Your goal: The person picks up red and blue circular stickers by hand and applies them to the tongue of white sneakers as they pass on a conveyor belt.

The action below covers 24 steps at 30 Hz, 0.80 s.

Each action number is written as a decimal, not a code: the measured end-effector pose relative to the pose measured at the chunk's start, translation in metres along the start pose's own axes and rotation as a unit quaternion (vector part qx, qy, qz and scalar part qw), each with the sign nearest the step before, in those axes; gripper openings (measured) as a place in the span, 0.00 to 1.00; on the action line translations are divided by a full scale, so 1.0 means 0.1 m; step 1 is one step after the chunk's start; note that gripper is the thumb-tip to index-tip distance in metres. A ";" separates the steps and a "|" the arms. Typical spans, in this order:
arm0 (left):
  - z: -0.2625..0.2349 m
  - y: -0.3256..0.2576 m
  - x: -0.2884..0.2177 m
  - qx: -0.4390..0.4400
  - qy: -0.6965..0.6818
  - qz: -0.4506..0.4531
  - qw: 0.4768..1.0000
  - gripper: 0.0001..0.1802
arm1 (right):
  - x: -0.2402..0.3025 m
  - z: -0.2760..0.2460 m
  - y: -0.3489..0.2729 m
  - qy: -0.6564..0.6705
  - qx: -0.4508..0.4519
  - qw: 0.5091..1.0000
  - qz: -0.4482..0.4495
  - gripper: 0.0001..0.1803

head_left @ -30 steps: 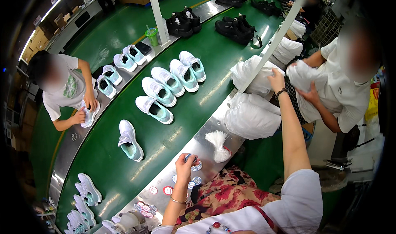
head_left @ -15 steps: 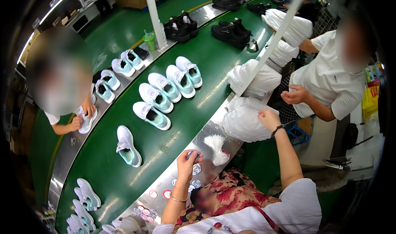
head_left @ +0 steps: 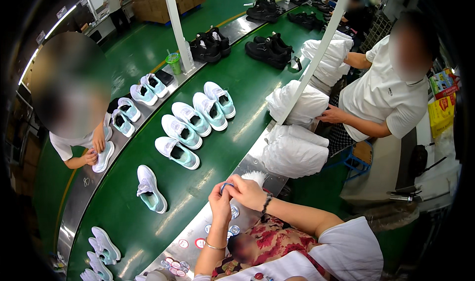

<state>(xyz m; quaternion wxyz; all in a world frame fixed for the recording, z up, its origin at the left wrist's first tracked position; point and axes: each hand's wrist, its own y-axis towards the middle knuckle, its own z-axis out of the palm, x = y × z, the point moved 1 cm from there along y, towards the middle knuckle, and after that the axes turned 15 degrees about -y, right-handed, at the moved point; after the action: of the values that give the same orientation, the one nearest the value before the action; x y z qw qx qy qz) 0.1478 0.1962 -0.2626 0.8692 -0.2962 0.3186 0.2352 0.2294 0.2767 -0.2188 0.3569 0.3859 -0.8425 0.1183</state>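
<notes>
A small blue round piece (head_left: 226, 185) is held in front of the body, above the metal bench (head_left: 192, 230), at the place where both hands are brought together. By the grip of the left hand (head_left: 219, 201) this piece is pinched between the thumb and the fingers. By the right hand (head_left: 247, 192) the same piece is reached from the other side, with the fingers bent close to it; whether it is pinched by this grip also, cannot be told, because the fingertips are partly hidden.

Just behind the right hand, a white bristly bundle (head_left: 257, 177) is partly covered. On the bench, near the left forearm, blue-and-white discs (head_left: 234, 229) and red-and-white discs (head_left: 200, 243) are laid flat, and a cluster of discs (head_left: 174, 266) is seen nearer to the lower edge. Farther along the bench, a white wrapped bundle (head_left: 295, 152) is placed, and beside it another white bundle (head_left: 298, 102) is touched by a co-worker (head_left: 383, 93) on the right.

On the green belt (head_left: 232, 142), one pale shoe (head_left: 151, 189) is set apart, while a row of five pale shoes (head_left: 191, 119) is arranged beyond it. On the far side, a white shoe (head_left: 104, 157) is handled by another co-worker (head_left: 74, 145).
</notes>
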 end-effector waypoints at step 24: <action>-0.12 -0.08 -0.01 -0.007 -0.012 -0.029 0.999 0.05 | -0.25 0.13 0.07 0.328 0.172 0.911 0.183 0.04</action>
<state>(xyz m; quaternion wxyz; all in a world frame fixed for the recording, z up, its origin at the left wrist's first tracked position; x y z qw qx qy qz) 0.1472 0.1821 -0.2663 0.8772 -0.3083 0.2980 0.2160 0.2288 0.2892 -0.2450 0.5133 0.2197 -0.7007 0.4442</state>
